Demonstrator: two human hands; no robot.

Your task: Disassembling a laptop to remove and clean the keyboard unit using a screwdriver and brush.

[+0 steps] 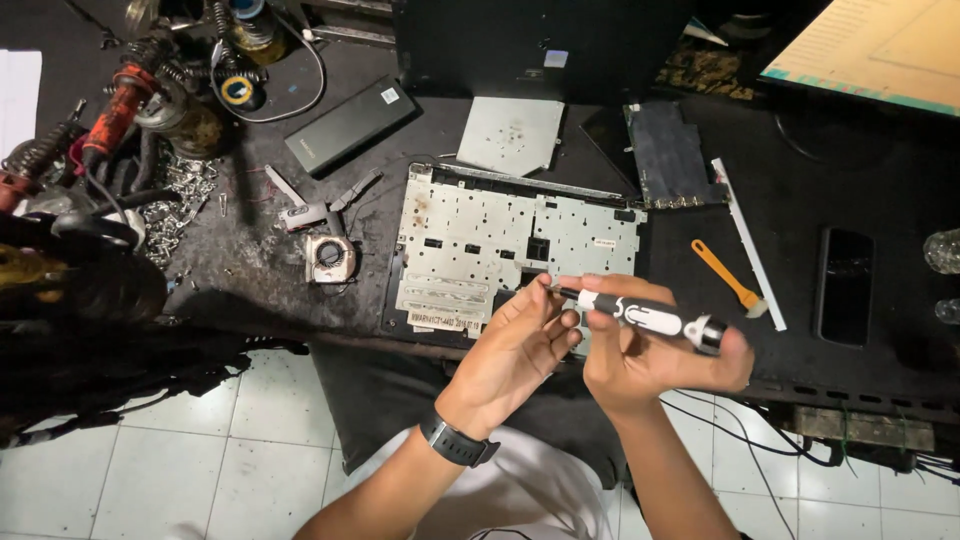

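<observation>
head view, left to right: on the far left of the dark worktop [250, 250] lies a clutter of springs and red-handled tools [110, 115], then a small round cooling fan [330, 257] and a slim black slab [350, 124] farther off. in the middle sits the bare metal laptop keyboard frame [500, 240], near edge toward the person. just over that near edge the left hand [515, 350], a black watch on its wrist, curls its fingertips together, pinching at the tip of the black-and-white electric screwdriver [645, 315]; whether a bit or screw is between them is too small to tell. the right hand [660, 365] is closed around the driver's body, holding it nearly level, tip pointing left. i judge the bit should be seated square and fully home, with the driver kept steady by the right hand while the left works. farther right lie an orange-handled brush [728, 278], a pale strip [748, 245] and a dark phone [845, 285].
</observation>
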